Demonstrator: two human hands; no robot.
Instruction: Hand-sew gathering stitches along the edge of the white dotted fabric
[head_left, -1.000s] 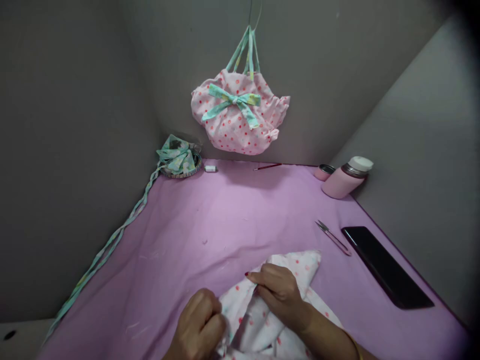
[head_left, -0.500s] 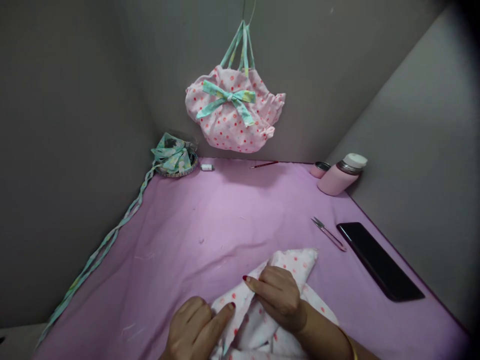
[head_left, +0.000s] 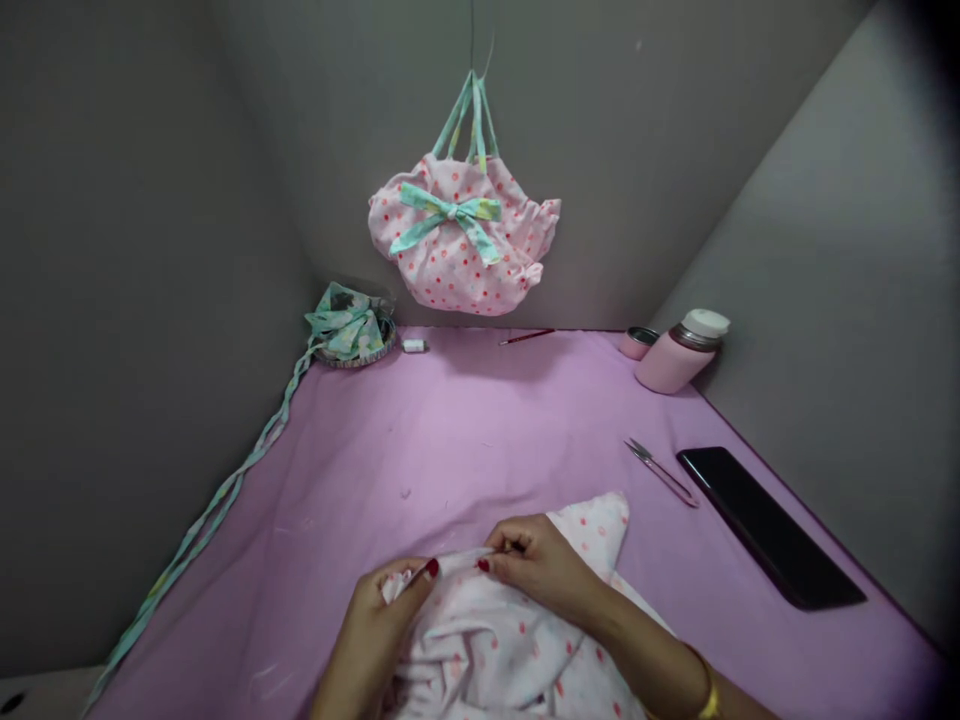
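A white cloth with red and pink dots (head_left: 517, 640) lies bunched at the table's near edge. My left hand (head_left: 382, 610) pinches the upper left edge of this cloth between thumb and fingers. A short way to the right, my right hand (head_left: 532, 565) grips the same edge, its thumb on the near side. Between the two hands the edge runs nearly straight. One corner of the cloth sticks out beyond my right hand, and folds hang toward me. Whether a needle or thread is in my fingers cannot be made out.
A dotted pink fabric piece with a green bow (head_left: 461, 240) hangs above the table. Thread snips (head_left: 664, 473) and a black phone (head_left: 769, 530) lie at right, a pink bottle (head_left: 679, 355) behind them. A basket (head_left: 356, 355) with green cloth, a thread spool (head_left: 414, 346) and long green straps (head_left: 255, 455) are at left.
My left hand has stopped pointing over the cloth and now pinches its edge. My right hand has shifted slightly, and the edge between them is now turned up. The view has tilted a little.
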